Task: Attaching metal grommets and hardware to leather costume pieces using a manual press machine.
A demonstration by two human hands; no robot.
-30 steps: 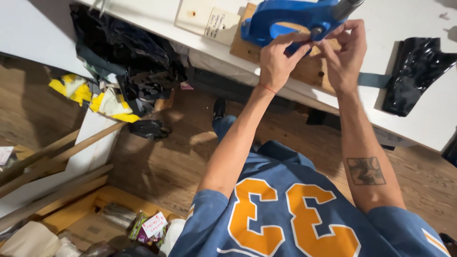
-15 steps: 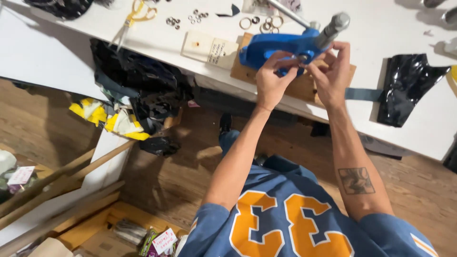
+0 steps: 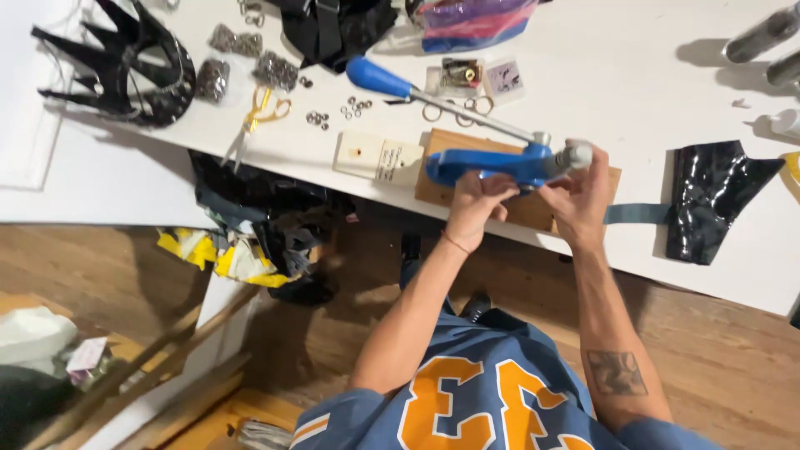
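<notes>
Both hands are on the blue press (image 3: 492, 163), which sits on a wood board (image 3: 583, 208) at the table edge. Left hand (image 3: 477, 197) pinches something tiny under its head, right hand (image 3: 581, 185) curls around the nose. Handle (image 3: 433, 96) untouched, so pressing's probably not done; loose eyelets (image 3: 337, 112) wait nearby.

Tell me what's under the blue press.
The blue press stands on a wooden board at the white table edge. The left hand and right hand cover its front, hiding whatever sits under the head.
</notes>
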